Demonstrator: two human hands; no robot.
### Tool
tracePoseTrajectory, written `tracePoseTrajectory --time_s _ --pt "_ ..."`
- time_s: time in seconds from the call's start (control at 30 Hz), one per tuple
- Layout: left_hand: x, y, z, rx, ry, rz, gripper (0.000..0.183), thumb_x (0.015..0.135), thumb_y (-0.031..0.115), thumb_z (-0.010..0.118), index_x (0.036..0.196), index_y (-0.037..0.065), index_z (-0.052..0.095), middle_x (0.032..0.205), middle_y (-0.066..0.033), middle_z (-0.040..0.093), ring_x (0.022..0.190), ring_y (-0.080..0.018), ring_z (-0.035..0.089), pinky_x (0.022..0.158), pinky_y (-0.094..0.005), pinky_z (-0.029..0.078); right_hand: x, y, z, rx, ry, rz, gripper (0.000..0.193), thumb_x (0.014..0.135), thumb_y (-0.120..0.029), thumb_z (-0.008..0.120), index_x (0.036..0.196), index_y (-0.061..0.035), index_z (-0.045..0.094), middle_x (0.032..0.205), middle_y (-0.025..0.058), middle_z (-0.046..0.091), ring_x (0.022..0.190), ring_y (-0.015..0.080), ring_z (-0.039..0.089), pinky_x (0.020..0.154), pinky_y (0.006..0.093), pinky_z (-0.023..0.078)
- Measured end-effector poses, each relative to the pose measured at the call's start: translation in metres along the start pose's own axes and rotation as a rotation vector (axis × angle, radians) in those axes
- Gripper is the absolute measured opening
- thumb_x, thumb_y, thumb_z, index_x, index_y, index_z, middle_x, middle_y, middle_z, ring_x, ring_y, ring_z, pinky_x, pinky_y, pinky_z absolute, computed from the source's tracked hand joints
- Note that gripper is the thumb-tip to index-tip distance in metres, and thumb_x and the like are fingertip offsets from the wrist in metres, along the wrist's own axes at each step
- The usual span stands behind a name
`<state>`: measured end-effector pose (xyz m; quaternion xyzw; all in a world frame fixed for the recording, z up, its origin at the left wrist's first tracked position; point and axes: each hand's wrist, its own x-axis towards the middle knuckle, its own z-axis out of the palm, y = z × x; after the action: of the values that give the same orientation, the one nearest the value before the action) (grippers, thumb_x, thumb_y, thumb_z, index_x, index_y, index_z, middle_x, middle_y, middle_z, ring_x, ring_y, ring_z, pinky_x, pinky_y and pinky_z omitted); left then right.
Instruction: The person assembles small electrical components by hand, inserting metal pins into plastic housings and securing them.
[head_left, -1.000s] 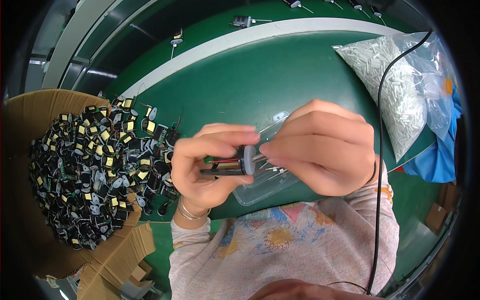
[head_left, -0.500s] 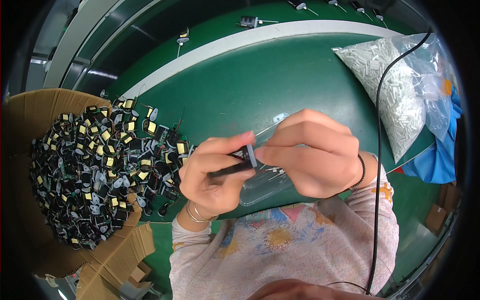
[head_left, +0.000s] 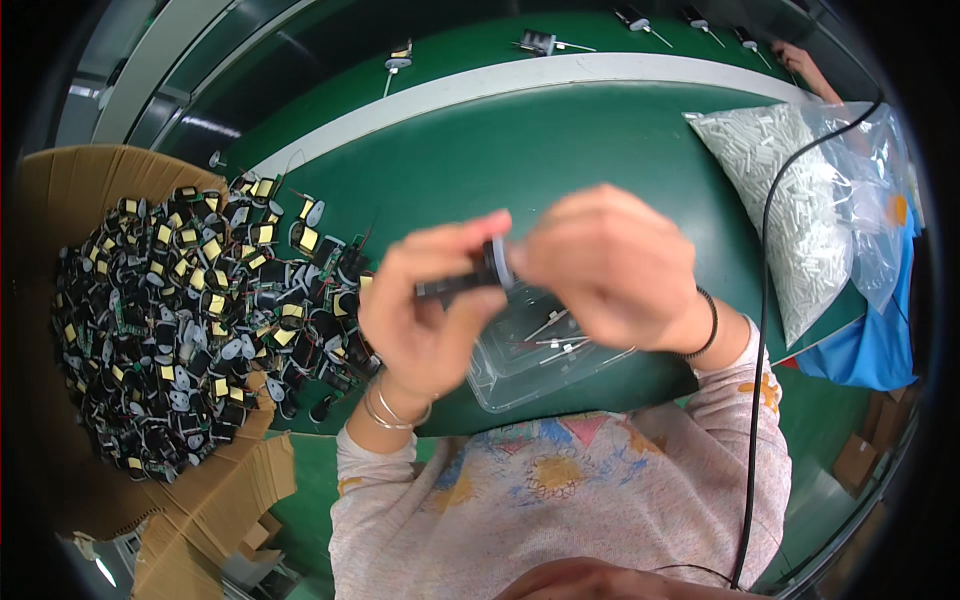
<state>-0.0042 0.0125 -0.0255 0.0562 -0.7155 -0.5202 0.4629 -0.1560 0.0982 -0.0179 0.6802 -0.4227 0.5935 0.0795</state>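
Note:
My left hand (head_left: 415, 315) is closed around a small black device with a grey end plate (head_left: 497, 262), held above the table. My right hand (head_left: 615, 270) is smeared by motion, its fingers pinched together at the grey plate. Whatever lies between those fingertips is hidden. Under my hands sits a clear plastic tray (head_left: 497, 400) holding several thin parts with white tags (head_left: 556, 343).
At the left, a large cardboard box (head_left: 215, 510) is heaped with similar black devices (head_left: 170, 330), spilling onto the green table (head_left: 440, 170). A clear bag of short white tubes (head_left: 780, 190) lies right, behind a black cable (head_left: 762, 400). Another person's hand (head_left: 795, 60) reaches in far right.
Both hands have risen slightly with the device, and the right hand has blurred. More of the tray shows. Another person's hand has come into view at the far right.

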Motion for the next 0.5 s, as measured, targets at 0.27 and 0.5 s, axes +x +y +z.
tracePoseTrajectory --time_s 0.27,0.5 --pt "0.028 -0.061 -0.143 1.377 -0.394 -0.356 0.045 0.077 0.026 0.067 0.113 0.003 0.054 0.104 -0.0113 0.062 0.099 -0.0309 0.055 0.084 -0.0417 0.045 0.012 0.192 0.017 0.224 0.090 0.971 0.018 0.084 -0.010 0.063 0.099 0.0004 0.065 0.089 0.0077 0.065 0.080 0.0135 0.063 0.072 0.0264 0.055" --pt "0.032 -0.107 -0.185 1.542 -0.517 -0.532 0.028 0.075 0.009 0.062 0.099 0.008 0.048 0.082 -0.0151 0.063 0.079 -0.0364 0.059 0.069 -0.0451 0.049 0.003 0.227 0.005 -0.205 -0.019 0.979 0.043 0.081 -0.014 0.066 0.122 -0.0063 0.053 0.104 0.0101 0.060 0.073 0.0108 0.060 0.055 0.0235 0.053"
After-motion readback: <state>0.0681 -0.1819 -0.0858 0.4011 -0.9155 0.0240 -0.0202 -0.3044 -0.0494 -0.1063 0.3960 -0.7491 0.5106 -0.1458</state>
